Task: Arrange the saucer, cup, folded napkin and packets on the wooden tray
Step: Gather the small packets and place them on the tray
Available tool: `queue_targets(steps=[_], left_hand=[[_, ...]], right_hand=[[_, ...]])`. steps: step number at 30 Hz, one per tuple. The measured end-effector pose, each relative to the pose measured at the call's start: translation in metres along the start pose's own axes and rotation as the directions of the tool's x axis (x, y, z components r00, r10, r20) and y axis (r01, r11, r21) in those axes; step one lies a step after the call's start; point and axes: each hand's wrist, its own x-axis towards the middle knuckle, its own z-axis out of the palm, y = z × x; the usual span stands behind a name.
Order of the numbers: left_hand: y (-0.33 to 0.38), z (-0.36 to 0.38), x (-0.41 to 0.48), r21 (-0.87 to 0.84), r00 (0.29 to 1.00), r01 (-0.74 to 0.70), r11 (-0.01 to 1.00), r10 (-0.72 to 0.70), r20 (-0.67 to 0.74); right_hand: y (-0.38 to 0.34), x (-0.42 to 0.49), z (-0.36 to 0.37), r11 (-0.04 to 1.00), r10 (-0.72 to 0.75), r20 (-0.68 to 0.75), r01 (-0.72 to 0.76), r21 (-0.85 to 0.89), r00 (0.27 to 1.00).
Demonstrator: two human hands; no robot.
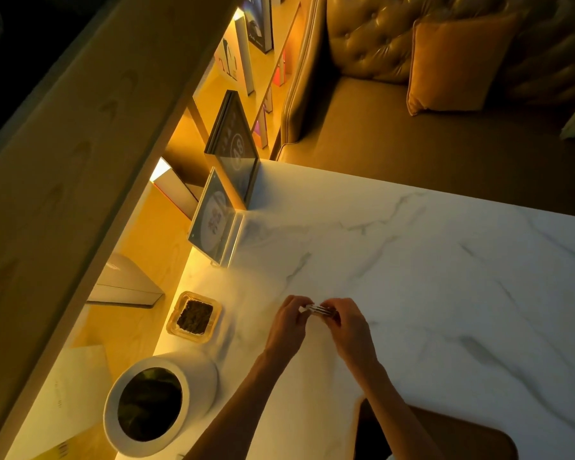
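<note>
Both of my hands meet over the white marble table (429, 260) and hold a small stack of thin packets (316, 309) between them. My left hand (287, 322) pinches the stack's left end with its fingertips. My right hand (347, 327) curls round the right end from above. The packets are slightly off the tabletop. No saucer, cup, napkin or wooden tray is in view.
A square glass dish (195, 317) with dark contents sits left of my hands. A white round pot (160, 396) stands at the near left. Acrylic sign stands (218, 224) line the table's left edge beside a lit bookshelf. A leather sofa (412, 94) lies beyond; a brown chair back (445, 436) is below.
</note>
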Motion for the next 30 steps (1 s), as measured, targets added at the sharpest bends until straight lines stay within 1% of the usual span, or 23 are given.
queue_targets(steps=[2, 5, 9, 12, 18, 23, 25, 28, 30], left_hand=[[-0.002, 0.003, 0.006, -0.017, 0.999, 0.007, 1.000, -0.007, 0.037], [-0.008, 0.010, 0.007, -0.042, 0.996, 0.059, 0.997, -0.056, 0.071], [-0.014, 0.018, 0.006, -0.099, 0.996, 0.083, 0.992, -0.078, 0.052], [-0.012, 0.020, 0.010, -0.139, 0.995, 0.099, 0.985, -0.096, 0.034], [-0.007, 0.021, 0.017, -0.230, 0.980, 0.186, 0.955, -0.196, -0.022], [-0.005, 0.020, 0.018, -0.182, 0.974, 0.179, 0.967, -0.201, -0.107], [-0.004, 0.022, 0.015, -0.193, 0.965, 0.193, 0.962, -0.222, -0.139], [0.002, 0.028, 0.010, -0.257, 0.945, 0.245, 0.935, -0.289, -0.153], [0.007, 0.030, 0.008, -0.284, 0.942, 0.247, 0.926, -0.298, -0.153]], right_hand=[[0.005, 0.005, 0.005, 0.998, 0.041, -0.012, -0.040, 0.043, 0.999], [0.011, 0.008, 0.012, 0.988, 0.114, 0.016, -0.115, 0.103, 0.993], [0.017, 0.005, 0.015, 0.952, 0.212, -0.014, -0.203, 0.228, 0.977], [0.018, 0.007, 0.014, 0.928, 0.258, -0.043, -0.235, 0.289, 0.965], [0.014, 0.011, 0.016, 0.902, 0.295, -0.008, -0.276, 0.331, 0.955], [0.016, 0.012, 0.020, 0.873, 0.342, 0.006, -0.321, 0.366, 0.940], [0.015, 0.009, 0.025, 0.855, 0.362, 0.031, -0.345, 0.387, 0.932], [0.011, 0.005, 0.033, 0.854, 0.354, 0.043, -0.342, 0.393, 0.934], [0.008, 0.004, 0.036, 0.869, 0.332, 0.028, -0.317, 0.379, 0.943]])
